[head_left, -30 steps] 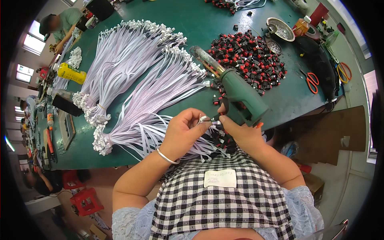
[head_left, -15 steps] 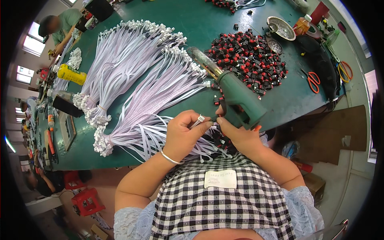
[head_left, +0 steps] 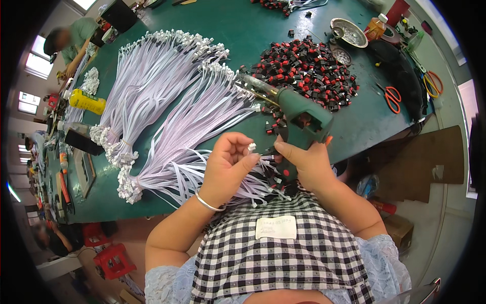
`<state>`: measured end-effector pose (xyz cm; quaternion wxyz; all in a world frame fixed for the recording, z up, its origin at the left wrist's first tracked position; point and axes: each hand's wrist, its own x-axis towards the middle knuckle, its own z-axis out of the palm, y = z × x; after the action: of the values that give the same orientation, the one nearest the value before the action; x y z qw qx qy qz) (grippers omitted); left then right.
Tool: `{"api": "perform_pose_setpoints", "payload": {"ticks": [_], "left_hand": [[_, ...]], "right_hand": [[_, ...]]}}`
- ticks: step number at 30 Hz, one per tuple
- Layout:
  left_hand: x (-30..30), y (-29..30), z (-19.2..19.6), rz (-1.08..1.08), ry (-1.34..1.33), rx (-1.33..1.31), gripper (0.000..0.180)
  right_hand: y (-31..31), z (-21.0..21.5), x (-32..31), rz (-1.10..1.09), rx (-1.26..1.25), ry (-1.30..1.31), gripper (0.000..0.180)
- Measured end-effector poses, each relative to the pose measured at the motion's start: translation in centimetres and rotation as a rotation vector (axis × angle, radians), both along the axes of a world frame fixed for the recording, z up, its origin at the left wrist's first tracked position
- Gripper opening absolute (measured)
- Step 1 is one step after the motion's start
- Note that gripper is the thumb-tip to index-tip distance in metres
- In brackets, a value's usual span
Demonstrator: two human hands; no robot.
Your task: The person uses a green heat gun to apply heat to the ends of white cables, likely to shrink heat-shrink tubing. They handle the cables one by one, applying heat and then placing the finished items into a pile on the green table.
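Observation:
My left hand (head_left: pixel 228 164) is closed, with a small white connector (head_left: pixel 251 147) at its thumb and fingertips. My right hand (head_left: pixel 311 167) is closed round the lower part of a green pistol-shaped tool (head_left: pixel 304 114) with a metal barrel, which looks like a soldering gun; its barrel points away to the upper left. Below and between my hands lie white ribbon cables (head_left: pixel 192 175) with white ends, and some dark pieces partly hidden by my right hand. Beyond the tool spreads a pile of small black and red switches (head_left: pixel 304 71).
Further bundles of white cables (head_left: pixel 152 76) cover the green table (head_left: pixel 111 202). A metal bowl (head_left: pixel 349 33), orange-handled scissors (head_left: pixel 392 99) and a bottle (head_left: pixel 375 26) stand or lie at the right. A yellow bottle (head_left: pixel 87 101) lies left; another person (head_left: pixel 76 40) sits far left.
My left hand has drawn slightly left, away from my right hand, with the white connector. The green tool has turned in my right hand and shows more of its side.

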<state>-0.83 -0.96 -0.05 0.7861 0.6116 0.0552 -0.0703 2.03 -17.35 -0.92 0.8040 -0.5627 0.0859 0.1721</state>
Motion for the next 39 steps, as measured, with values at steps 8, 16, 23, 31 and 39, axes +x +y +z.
{"api": "perform_pose_setpoints", "payload": {"ticks": [8,16,23,31,39], "left_hand": [[0.3,0.4,0.4,-0.159,0.134,0.064,0.010],[0.4,0.3,0.4,-0.195,0.130,0.108,0.011],[0.5,0.5,0.8,-0.214,0.192,0.090,0.007],[0.7,0.9,0.3,-0.341,0.257,0.161,0.005],[0.8,0.6,0.0,-0.297,0.248,0.051,0.005]], "right_hand": [[-0.5,0.3,-0.5,0.048,-0.156,-0.168,0.020],[-0.7,-1.0,-0.3,0.111,-0.461,-0.677,0.023],[-0.8,-0.9,-0.4,0.152,-0.394,-0.669,0.029],[-0.6,-0.7,-0.8,0.177,-0.321,-0.495,0.025],[-0.6,-0.9,-0.4,0.164,-0.325,-0.551,0.023]]}}
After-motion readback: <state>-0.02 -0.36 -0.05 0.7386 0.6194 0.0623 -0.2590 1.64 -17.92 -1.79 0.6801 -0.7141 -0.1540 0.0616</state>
